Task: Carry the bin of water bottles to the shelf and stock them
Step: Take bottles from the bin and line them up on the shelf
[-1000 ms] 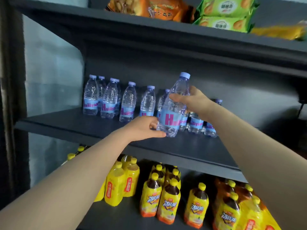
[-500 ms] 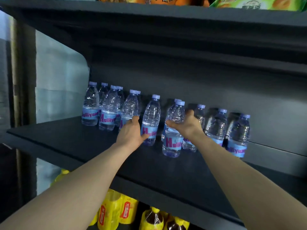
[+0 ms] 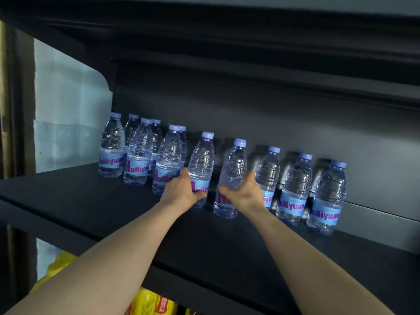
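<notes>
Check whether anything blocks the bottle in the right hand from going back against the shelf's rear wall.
Yes. The right hand grips a front bottle; a second bottle's cap shows directly behind it, so that rear spot looks taken.

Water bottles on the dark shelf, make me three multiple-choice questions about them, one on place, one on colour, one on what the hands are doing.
1. Where do the water bottles stand?
A. along the back of the shelf
B. on the floor
C. in a bin

2. What colour are the caps?
A. red
B. light purple
C. green

3. What are the hands doing?
A. hanging free
B. both on one bottle
C. each gripping its own bottle

Answers: 1 A, they line the rear panel. 2 B, every cap is pale purple. 3 C, the left hand and right hand each wrap a separate upright bottle.
</notes>
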`<state>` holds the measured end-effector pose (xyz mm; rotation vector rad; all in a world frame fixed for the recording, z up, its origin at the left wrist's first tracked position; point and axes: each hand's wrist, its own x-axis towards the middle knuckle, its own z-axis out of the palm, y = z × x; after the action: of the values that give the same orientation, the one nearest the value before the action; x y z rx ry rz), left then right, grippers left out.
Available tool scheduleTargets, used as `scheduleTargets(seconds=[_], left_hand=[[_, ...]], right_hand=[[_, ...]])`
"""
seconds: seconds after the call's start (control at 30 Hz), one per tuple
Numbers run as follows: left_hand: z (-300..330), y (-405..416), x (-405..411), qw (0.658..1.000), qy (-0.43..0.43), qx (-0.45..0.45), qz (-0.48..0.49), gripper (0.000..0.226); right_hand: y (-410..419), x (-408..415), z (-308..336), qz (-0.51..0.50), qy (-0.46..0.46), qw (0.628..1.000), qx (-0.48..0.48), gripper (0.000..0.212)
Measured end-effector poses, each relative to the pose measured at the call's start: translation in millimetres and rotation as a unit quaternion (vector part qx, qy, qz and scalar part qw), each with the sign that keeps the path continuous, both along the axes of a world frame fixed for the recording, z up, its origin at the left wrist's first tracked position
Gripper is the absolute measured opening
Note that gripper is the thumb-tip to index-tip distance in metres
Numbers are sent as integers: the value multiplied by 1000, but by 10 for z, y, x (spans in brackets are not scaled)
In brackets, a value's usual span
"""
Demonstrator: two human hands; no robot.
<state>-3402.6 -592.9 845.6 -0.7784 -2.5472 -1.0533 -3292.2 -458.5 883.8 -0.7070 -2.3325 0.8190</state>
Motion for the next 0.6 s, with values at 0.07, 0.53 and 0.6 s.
scheduleTargets(seconds=[0.07,0.53,0.6], left_hand=[[7,-6,-17,1000,-4,-8,-1,72],[-7,-42,-65,999,-27,-28,-24,81],[0,-44,-62,999,-31,-30,-24,81]], right_hand=[[14,7,-101,-3,-5,1000,-5,72],[-20,-60,-140,-2,12,1000,-3,62],[-27,-64,-144,-3,10,1000,-10,61]])
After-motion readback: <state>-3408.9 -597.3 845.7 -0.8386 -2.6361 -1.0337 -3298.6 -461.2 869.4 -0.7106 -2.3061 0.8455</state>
